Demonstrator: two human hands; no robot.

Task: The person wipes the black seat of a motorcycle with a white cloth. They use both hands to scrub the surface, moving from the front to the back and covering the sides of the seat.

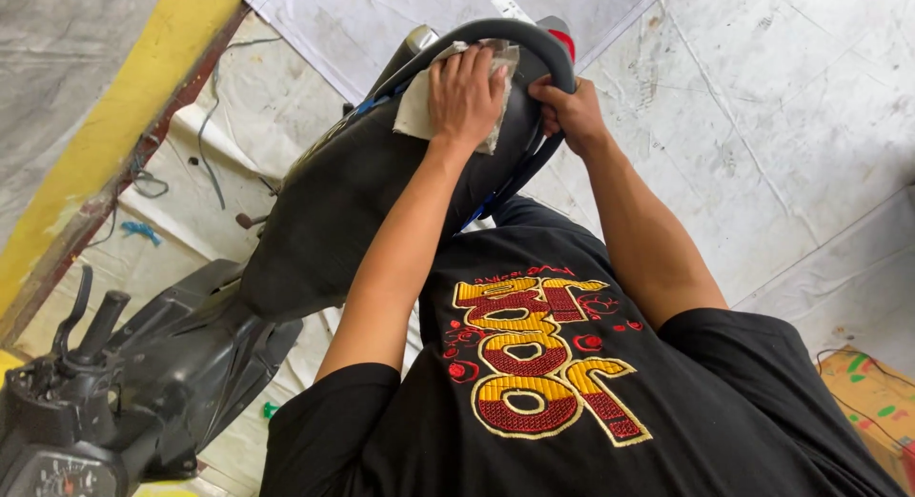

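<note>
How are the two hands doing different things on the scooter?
The left hand lies flat on the seat, pressing a pale cloth; the right hand holds no cloth. The left hand's fingers are spread on top; the right hand curls around the grab rail. Both are bare.

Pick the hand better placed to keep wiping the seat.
Left. The left hand lies flat on the cloth on the seat; the right hand grips the grab rail, likely steadying.
</note>
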